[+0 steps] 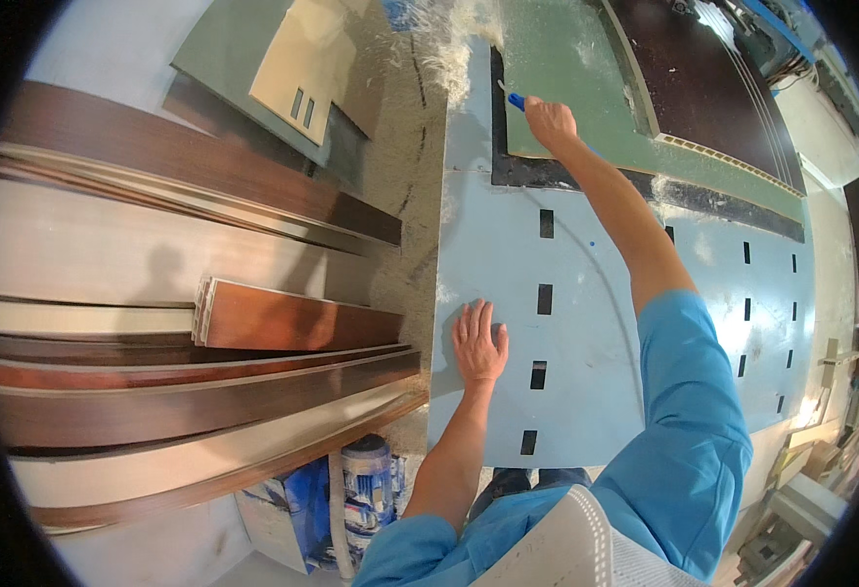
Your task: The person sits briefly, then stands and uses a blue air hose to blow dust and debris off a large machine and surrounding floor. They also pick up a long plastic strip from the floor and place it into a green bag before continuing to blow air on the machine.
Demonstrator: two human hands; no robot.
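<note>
Overhead, pale blue panel (586,284) with dark slots lying on the table (831,284), left hand (478,342) spread flat on its near edge, right hand (550,122) gripping a blue-handled tool (514,99) at the green sheet (576,68), brown planks (195,391) stacked left, sawdust (449,49) beyond.

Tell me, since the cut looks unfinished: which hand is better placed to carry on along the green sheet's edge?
Right. The right hand already grips the blue tool at the green sheet edge, while the left hand lies flat on the blue panel, far back.
</note>
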